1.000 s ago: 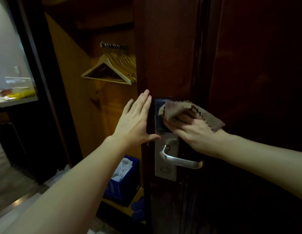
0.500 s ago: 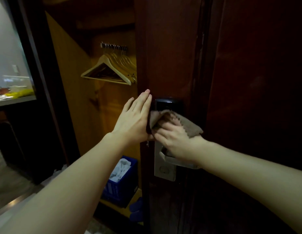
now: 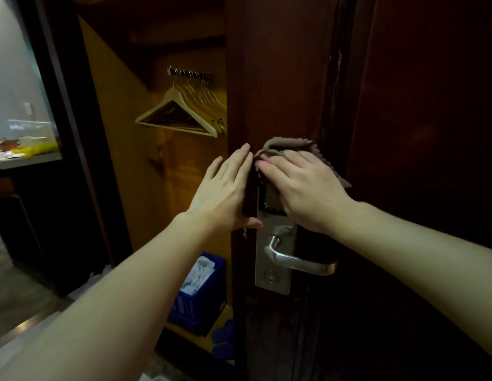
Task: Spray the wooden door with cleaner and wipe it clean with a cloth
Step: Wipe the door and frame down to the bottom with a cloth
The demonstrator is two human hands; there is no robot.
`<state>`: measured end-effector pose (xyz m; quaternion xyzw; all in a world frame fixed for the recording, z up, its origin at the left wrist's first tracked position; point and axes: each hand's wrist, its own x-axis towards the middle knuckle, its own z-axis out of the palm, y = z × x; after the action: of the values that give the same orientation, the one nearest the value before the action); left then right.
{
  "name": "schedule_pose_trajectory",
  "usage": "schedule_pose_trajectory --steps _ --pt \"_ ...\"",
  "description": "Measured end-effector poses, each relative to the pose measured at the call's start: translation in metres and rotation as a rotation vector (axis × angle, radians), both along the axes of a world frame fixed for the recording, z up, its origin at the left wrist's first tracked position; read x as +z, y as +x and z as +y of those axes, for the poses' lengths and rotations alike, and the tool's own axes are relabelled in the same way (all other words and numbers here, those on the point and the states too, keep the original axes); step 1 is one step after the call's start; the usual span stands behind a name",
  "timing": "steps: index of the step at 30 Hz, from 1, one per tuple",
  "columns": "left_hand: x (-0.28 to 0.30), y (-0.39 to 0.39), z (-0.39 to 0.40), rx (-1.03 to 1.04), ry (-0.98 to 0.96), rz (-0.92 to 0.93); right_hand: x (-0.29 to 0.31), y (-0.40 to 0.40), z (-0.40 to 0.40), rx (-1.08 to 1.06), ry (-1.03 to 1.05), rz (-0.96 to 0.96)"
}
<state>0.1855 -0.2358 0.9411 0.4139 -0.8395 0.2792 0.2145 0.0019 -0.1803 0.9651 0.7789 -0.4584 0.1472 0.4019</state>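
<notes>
The dark wooden door (image 3: 289,78) fills the right half of the view, seen near its edge. A silver lock plate with a lever handle (image 3: 300,261) is mounted on it. My right hand (image 3: 302,188) presses a brown cloth (image 3: 291,144) flat against the door over the top of the lock plate, fingers fairly straight. My left hand (image 3: 225,191) lies flat with straight fingers against the door's edge, its thumb on the door face. No spray bottle is in view.
Behind the door's edge is an open wooden wardrobe with several wooden hangers (image 3: 184,111) on a rail. A blue crate (image 3: 201,295) with white cloths stands on its floor. A dark doorway and a counter (image 3: 25,160) lie at the left.
My right hand has slid the cloth up from just above the handle to the top of the lock plate. The lever handle is uncovered again. My left hand has stayed on the door's edge.
</notes>
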Motion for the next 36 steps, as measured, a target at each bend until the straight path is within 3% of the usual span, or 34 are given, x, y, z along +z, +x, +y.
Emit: schedule_pose_trajectory --steps 7,12,19,24,29,36 --pt "-0.002 -0.006 0.0 -0.011 0.004 0.019 -0.031 -0.043 0.025 -0.019 -0.02 -0.069" --pt "0.0 0.001 -0.002 -0.016 -0.035 0.002 -0.021 -0.03 0.023 0.012 -0.061 -0.074" --pt "-0.002 0.001 -0.005 -0.023 -0.043 -0.035 -0.009 0.014 -0.002 -0.047 -0.065 0.228" --pt "-0.005 -0.005 -0.003 -0.045 -0.017 0.028 -0.044 -0.021 0.002 0.096 0.01 0.349" --pt "-0.003 -0.018 -0.001 -0.045 -0.04 0.085 -0.041 -0.081 0.024 0.105 0.015 0.337" --pt "-0.002 -0.042 -0.002 -0.091 -0.164 0.044 0.017 -0.09 0.02 -0.037 -0.251 0.162"
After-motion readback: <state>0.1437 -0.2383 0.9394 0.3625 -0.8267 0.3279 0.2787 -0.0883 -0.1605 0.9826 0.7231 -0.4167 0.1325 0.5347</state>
